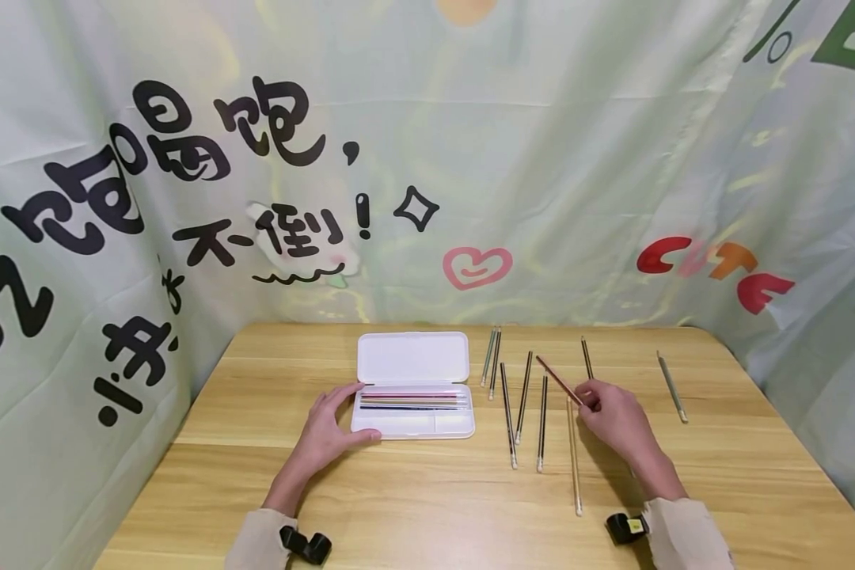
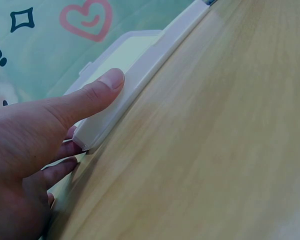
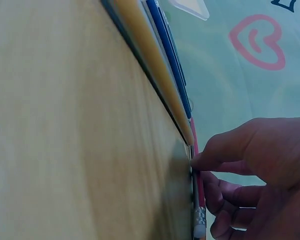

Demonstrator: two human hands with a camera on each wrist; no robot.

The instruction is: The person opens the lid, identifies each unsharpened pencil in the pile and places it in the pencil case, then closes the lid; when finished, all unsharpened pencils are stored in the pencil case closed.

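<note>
My left hand [image 1: 329, 427] grips the left end of a white pencil case [image 1: 465, 431], its thumb [image 2: 97, 92] along the front edge and its fingers [image 2: 62, 167] at the left side. The case lies flat with its lid [image 1: 413, 358] folded back; several coloured pencils [image 1: 409, 401] lie in its long compartment. My right hand [image 1: 616, 413] pinches a dark red pencil [image 1: 557, 378] between thumb and fingertips, near the eraser end [image 3: 200, 225]. Close by the right hand lies a natural-wood pencil [image 1: 574, 467], and a dark pencil [image 1: 587, 356] shows just beyond it.
Several dark pencils [image 1: 542, 427] lie between the case and the right hand, with a green one [image 1: 488, 360] farther back. A grey-green pencil [image 1: 672, 386] lies alone at the right. A printed cloth [image 1: 541, 174] hangs behind the wooden table [image 1: 442, 507].
</note>
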